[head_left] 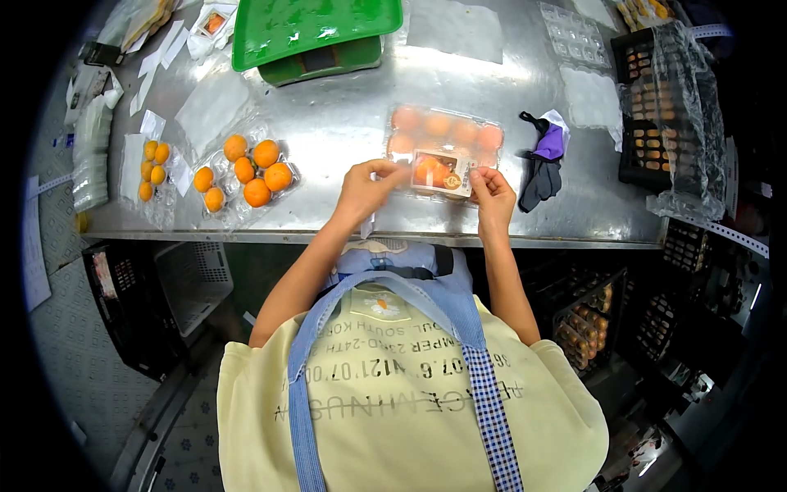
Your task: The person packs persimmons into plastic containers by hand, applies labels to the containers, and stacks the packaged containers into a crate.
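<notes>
A clear plastic clamshell of orange fruit point(437, 125) lies on the metal table in front of me. Over its near half is a printed label point(441, 172) with a fruit picture. My left hand point(369, 190) has thumb and fingers closed at the label's left edge, slightly smeared. At the opposite edge, my right hand point(494, 198) pinches the label between thumb and forefinger. Whether the label is stuck down along its whole length, I cannot tell. Left of my hands sits an open clear tray with loose oranges point(257, 192).
Smaller orange fruits point(154, 170) rest in plastic at the far left. A green tray point(316, 29) stands at the back. Dark gloves with purple cloth point(543, 164) lie to the right, near a black crate point(643, 115) of fruit packs. The table edge point(574, 241) runs before me.
</notes>
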A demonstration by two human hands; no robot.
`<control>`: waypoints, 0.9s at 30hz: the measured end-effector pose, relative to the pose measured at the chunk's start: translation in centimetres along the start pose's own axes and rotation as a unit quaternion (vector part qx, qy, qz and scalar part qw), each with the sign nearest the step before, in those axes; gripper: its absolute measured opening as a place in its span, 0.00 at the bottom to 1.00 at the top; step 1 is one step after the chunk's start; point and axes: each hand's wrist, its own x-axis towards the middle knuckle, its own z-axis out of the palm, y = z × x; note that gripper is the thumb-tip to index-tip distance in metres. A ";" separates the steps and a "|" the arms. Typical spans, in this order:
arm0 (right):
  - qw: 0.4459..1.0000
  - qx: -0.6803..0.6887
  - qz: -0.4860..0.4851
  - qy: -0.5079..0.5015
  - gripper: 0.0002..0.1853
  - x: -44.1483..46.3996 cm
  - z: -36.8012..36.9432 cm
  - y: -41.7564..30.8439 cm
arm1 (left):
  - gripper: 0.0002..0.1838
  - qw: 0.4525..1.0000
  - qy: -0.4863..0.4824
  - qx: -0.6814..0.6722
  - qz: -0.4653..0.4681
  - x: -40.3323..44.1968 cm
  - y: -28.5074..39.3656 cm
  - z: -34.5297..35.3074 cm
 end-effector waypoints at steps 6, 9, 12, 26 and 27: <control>1.000 -0.005 -0.004 -0.003 0.05 0.3 -0.6 0.7 | 0.13 0.995 0.025 0.071 0.067 2.4 -1.9 1.6; 1.000 -0.014 0.016 -0.002 0.05 0.5 -0.7 0.3 | 0.14 0.993 0.029 0.092 0.063 2.8 -1.8 2.0; 0.998 -0.055 -0.005 0.006 0.06 1.4 -0.7 0.1 | 0.14 0.988 0.040 0.136 0.062 3.2 -0.3 2.3; 0.957 -0.255 -0.119 0.072 0.09 5.0 -0.4 1.5 | 0.15 0.952 0.074 0.296 0.032 6.4 1.1 3.3; 0.956 -0.259 -0.119 0.073 0.09 5.0 -0.3 1.5 | 0.15 0.951 0.076 0.299 0.035 6.4 1.1 3.3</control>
